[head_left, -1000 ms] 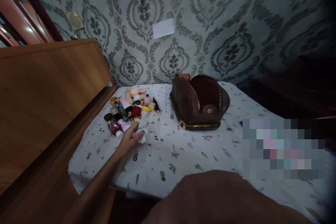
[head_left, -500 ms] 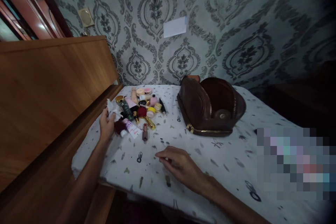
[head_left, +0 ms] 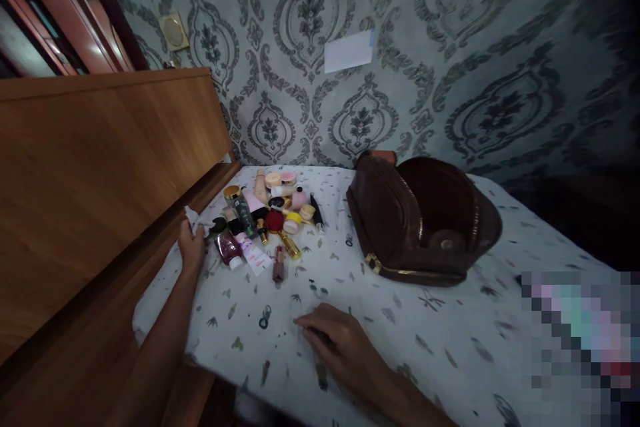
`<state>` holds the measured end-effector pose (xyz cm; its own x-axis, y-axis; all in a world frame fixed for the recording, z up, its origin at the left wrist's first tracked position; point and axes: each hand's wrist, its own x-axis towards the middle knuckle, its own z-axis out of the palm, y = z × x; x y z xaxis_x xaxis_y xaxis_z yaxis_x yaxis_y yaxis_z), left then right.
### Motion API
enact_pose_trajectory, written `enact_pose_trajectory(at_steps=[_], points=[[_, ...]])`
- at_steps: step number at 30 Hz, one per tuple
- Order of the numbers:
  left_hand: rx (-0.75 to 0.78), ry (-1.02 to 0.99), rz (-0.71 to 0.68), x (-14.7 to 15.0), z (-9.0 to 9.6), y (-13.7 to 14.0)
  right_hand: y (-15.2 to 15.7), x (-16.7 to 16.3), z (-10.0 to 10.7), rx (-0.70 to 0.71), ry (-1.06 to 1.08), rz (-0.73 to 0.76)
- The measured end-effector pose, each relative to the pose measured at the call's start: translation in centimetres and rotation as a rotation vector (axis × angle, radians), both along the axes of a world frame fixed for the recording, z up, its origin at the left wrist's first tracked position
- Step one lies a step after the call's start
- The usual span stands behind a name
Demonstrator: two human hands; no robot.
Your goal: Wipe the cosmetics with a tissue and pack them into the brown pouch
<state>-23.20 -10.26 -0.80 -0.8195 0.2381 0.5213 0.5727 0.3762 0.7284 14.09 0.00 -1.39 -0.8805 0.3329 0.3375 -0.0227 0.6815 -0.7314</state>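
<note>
On the near side, the right hand (head_left: 340,343) hovers over or rests on the leaf-printed cloth (head_left: 360,287); which of the 2 cannot be told. Its fingers are curled inward, and whether the thumb meets the fingertips cannot be told.

Farther in, a dark reddish tube (head_left: 279,265) lies by itself, just to the near side of a group of cosmetics. At the left edge of the cloth, the left hand (head_left: 191,245) pinches a crumpled white wipe (head_left: 199,219) between thumb and fingers, left of that group.

Nearest the wipe is a purple-red bottle (head_left: 228,249) with a dark cap. Right of it lie a pink-and-white tube (head_left: 253,253) and a gold tube (head_left: 290,246). Beyond these are a red round item (head_left: 275,221), a yellow-rimmed jar (head_left: 293,222) and a dark green tube (head_left: 245,217).

To the right, well apart from the group, a brown bag (head_left: 395,220) stands with its top unzipped. On the patterned wall (head_left: 310,103) at the far side is 1 white paper (head_left: 349,51).
</note>
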Motion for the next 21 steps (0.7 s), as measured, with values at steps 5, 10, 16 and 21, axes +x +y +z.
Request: enact_pose_trajectory(at_steps=[5, 10, 16, 21], points=[[-0.004, 0.042, -0.012, 0.5, 0.7, 0.0, 0.2, -0.1, -0.3, -0.053, -0.029, -0.007], [-0.065, 0.113, -0.039, 1.9, 1.5, -0.5, 0.2, -0.1, -0.5, -0.073, -0.037, -0.011], [-0.301, 0.141, -0.240, 4.0, 2.0, -0.6, 0.4, 0.0, 0.1, -0.092, -0.088, -0.015], [-0.458, 0.142, -0.267, 5.5, 2.1, 0.3, 1.1, 0.2, 0.5, -0.280, -0.132, -0.054]])
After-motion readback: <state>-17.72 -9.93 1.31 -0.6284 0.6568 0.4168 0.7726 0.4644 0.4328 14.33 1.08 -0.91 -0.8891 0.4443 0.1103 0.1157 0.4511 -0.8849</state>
